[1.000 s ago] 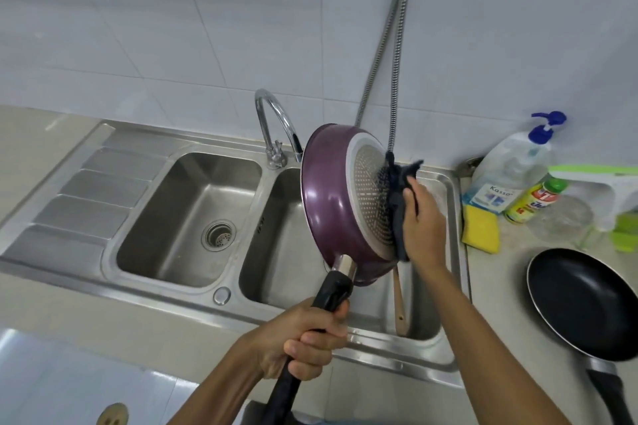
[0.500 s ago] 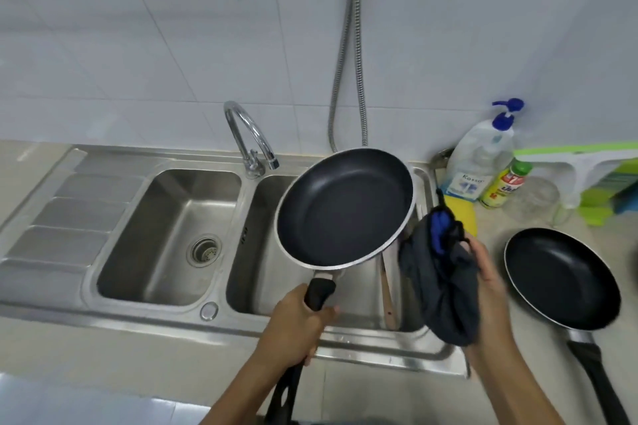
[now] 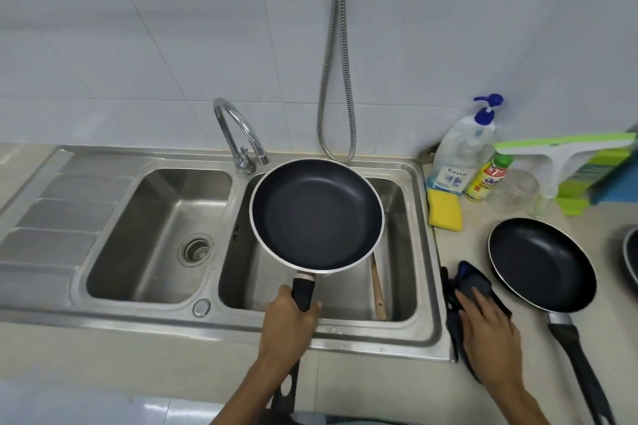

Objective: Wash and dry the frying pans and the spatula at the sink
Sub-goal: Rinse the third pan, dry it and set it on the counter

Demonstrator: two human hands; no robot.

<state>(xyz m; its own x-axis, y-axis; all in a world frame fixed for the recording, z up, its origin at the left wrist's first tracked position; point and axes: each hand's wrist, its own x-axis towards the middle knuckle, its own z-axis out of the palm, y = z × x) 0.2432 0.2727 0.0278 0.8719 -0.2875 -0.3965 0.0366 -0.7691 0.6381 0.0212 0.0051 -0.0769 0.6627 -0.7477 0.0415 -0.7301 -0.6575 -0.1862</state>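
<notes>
My left hand grips the black handle of a frying pan and holds it level, dark inside up, over the right basin of the steel sink. My right hand lies flat on a dark cloth on the counter just right of the sink. A second black frying pan rests on the counter to the right of the cloth, handle toward me. A wooden spatula leans inside the right basin, partly hidden under the held pan.
A curved tap and a hanging metal hose stand behind the sink. At the back right are a pump bottle, a small yellow bottle, a yellow sponge and a green squeegee. Another pan's edge shows far right.
The pan has been turned from its purple underside facing me to level, inside up. My right hand left the pan's base and lowered the cloth onto the counter.
</notes>
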